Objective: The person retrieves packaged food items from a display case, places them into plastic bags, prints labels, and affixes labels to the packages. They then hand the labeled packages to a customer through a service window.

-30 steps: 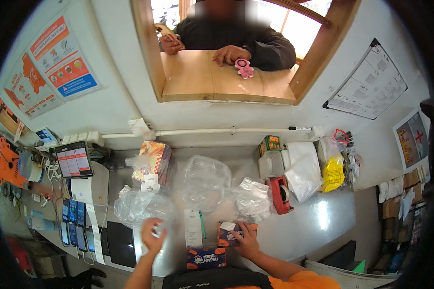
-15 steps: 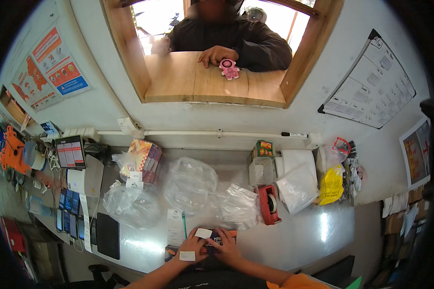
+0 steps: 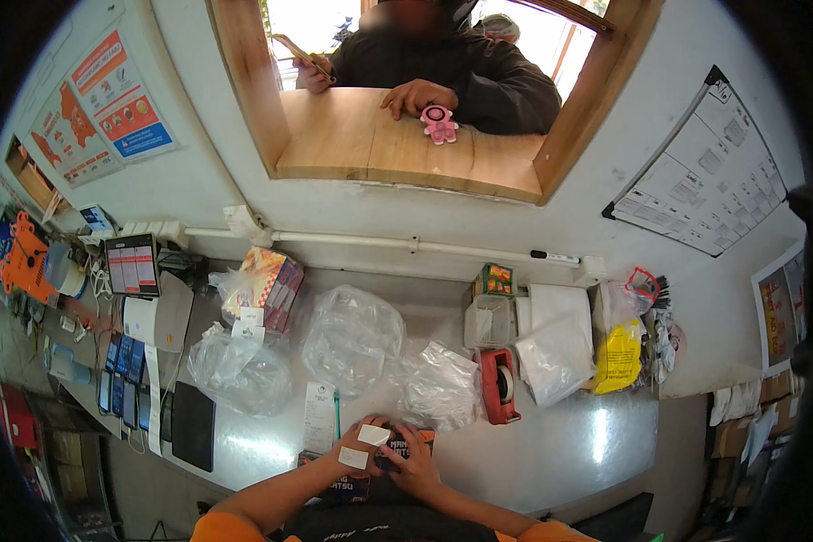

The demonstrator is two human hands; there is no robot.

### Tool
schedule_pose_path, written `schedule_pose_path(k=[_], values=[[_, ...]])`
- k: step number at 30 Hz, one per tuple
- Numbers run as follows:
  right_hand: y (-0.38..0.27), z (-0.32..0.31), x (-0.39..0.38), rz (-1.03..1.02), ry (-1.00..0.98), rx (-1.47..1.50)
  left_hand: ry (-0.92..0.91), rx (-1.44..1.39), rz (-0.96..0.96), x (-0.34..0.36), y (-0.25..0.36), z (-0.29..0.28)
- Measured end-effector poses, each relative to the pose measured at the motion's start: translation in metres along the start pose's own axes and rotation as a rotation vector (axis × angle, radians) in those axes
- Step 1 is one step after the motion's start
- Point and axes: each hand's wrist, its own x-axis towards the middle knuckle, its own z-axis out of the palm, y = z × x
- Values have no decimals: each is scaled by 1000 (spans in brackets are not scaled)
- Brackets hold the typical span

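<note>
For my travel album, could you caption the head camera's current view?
Left hand and right hand at a dark printed box, red tape dispenser and plastic bags beyond.

Dark, white-lettered box (image 3: pixel 396 445) — partly hidden, beyond and right of a similar box (image 3: pixel 348 492)

Upper box (image 3: pixel 397 445): pale block lettering, partly covered
Lower box (image 3: pixel 348 489): similar pale lettering
White stickers (image 3: pixel 353 458): maybe faint print, too small to tell
Receipt (image 3: pixel 319 415): fine dark print, unreadable
Wall poster (image 3: pixel 122 95): printed lines on white, orange and blue
Whiteboard (image 3: pixel 700 172): grid with dark marks (tilted, upper right)
Yellow packet (image 3: pixel 618 355): dark print near bottom
</note>
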Motion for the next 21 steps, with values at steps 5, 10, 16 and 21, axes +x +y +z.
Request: schedule_pose_path(k=[5,10,16,21], values=[[-1,0,1,6,-11,-2,-3,3,-18,0,3,0],[-4,-3,2,30,-39,-15,12,-26,-18,0,4,-1],[-6,-2,6,19,37,19,-29,14,-15,-1,6,-3],[-8,-1,5,28,32,19,10,27,-54,-15,17,-5]])
